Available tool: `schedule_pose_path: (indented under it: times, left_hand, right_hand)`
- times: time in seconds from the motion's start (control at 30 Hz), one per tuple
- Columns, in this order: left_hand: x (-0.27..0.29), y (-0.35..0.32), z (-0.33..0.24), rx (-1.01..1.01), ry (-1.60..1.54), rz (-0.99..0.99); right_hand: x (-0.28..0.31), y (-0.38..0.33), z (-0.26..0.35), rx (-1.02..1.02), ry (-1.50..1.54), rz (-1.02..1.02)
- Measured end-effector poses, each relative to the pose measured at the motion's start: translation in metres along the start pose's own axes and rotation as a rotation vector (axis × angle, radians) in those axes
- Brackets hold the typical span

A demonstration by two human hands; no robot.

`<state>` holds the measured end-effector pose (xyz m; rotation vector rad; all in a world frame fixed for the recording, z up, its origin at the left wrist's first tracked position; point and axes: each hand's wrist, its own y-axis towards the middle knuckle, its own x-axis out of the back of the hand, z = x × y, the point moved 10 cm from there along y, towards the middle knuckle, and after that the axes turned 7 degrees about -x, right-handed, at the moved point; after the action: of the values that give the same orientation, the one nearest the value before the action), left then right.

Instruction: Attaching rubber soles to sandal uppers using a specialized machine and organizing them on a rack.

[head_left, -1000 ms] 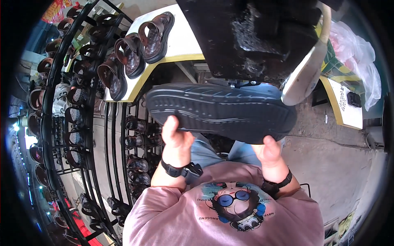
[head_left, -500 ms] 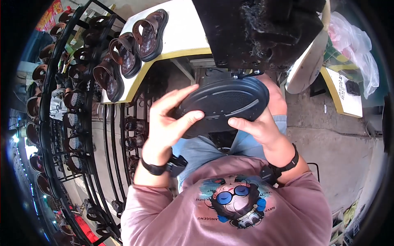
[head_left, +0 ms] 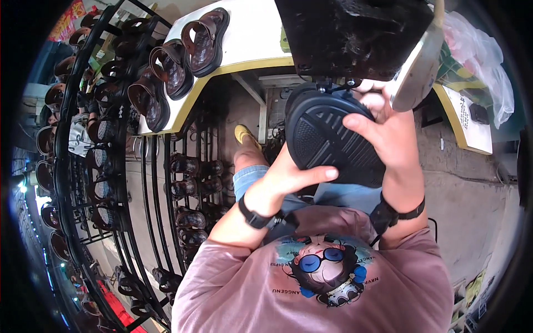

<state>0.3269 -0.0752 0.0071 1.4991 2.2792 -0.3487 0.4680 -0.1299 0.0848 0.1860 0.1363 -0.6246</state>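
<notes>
A black sandal is tilted with its ridged sole facing me, just below a black machine head. My left hand grips its near left edge, thumb lying on the sole and the other fingers hidden behind. At the far right edge, my right hand holds the same sandal, its thumb pressed on the sole and its fingers curled beyond the edge near the machine. The sandal's far end meets a small metal part under the machine head; whether they touch I cannot tell.
Several brown sandals stand on a white, yellow-edged table at the far left. Black racks full of sandals fill the left side. Right of the machine are a pale rounded panel, a plastic bag and another tabletop.
The sandal has turned from lying crosswise to pointing away, showing more of its ridged sole. Both hands have moved right, and my right hand has gone farther away, up beside the machine.
</notes>
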Motion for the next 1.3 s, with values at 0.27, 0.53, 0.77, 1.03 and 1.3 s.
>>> schedule_pose_path:
  times: [0.27, 0.53, 0.77, 1.03, 1.3]
  left_hand:
    - [-0.002, 0.017, 0.011, -0.237, -0.403, -0.145]
    - [0.023, 0.003, -0.013, -0.401, -0.57, -0.175]
    - [0.048, 0.006, 0.018, -0.391, -0.666, -0.25]
    - [0.113, -0.006, -0.08, -0.554, -0.345, -0.273]
    - [0.013, 0.023, -0.157, -0.423, 1.254, -0.043]
  right_hand:
    - [0.004, -0.023, 0.035, 0.401, -0.602, -0.388]
    - [-0.047, -0.079, -0.113, -0.132, -0.258, 0.588]
    - [0.043, -0.055, -0.078, -0.011, 0.323, -0.044]
    - [-0.039, -0.044, -0.063, -0.008, 0.358, 0.063]
    - [-0.082, -0.023, -0.059, 0.092, 0.138, 0.196]
